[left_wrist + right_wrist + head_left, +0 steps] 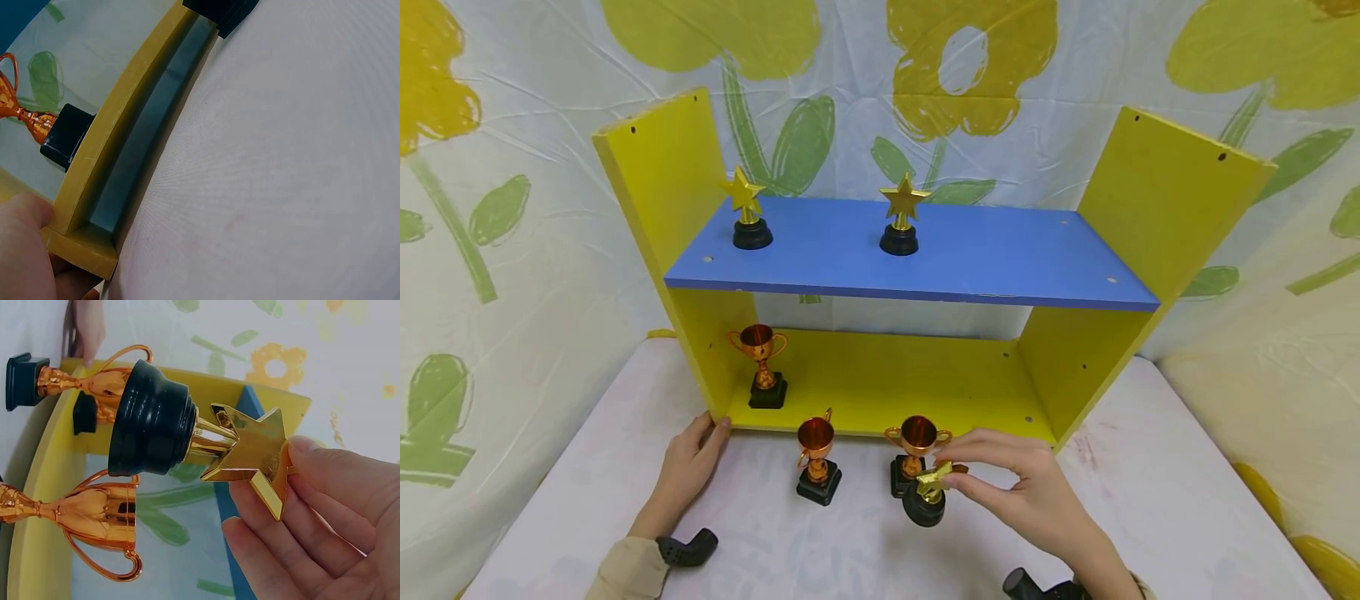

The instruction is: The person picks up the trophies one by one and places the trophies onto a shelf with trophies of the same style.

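Observation:
My right hand (1018, 479) pinches a gold star trophy (250, 447) by its star between thumb and fingers. Its round black base (923, 505) hangs lowest in the head view, overlapping a bronze cup trophy (919, 435) behind it. A second bronze cup trophy (817, 437) stands on the table to the left, in front of the shelf unit. At the unit's lower left corner, my left hand (688, 462) grips the yellow side panel (84, 253), thumb on one side and fingers on the other. Just inside that panel, another bronze cup trophy (765, 354) stands on the bottom board.
Two gold star trophies, one at the left (747, 208) and one near the middle (901, 215), stand on the blue upper shelf (1000, 254). The yellow bottom board (887, 379) sits on a white-covered table (760, 558). A flower-printed cloth (850, 50) hangs behind.

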`<state>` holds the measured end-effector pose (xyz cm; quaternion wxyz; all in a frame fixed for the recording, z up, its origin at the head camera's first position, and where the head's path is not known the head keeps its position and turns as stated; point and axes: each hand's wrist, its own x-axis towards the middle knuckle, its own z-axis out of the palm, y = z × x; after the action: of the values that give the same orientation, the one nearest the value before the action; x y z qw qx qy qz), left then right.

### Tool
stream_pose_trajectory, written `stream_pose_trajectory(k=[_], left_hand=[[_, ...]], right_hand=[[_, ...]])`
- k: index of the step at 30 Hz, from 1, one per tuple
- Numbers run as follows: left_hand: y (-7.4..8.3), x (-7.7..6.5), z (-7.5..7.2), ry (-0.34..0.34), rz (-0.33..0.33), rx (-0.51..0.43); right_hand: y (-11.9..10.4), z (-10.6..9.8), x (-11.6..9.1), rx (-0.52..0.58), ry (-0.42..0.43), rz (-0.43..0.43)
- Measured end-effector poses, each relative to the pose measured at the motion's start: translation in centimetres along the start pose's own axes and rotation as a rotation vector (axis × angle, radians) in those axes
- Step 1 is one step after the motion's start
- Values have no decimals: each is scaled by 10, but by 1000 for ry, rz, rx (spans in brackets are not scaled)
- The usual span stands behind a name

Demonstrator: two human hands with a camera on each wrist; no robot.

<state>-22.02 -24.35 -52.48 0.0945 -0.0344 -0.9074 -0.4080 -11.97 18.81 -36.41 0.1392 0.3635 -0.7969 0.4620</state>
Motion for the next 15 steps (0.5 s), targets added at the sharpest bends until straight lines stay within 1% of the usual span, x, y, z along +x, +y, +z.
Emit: stream_pose_trajectory(k=[15], left_hand=[[0, -1, 0, 12, 9, 4]], right_hand=[[-3, -5, 0, -18, 49, 4]])
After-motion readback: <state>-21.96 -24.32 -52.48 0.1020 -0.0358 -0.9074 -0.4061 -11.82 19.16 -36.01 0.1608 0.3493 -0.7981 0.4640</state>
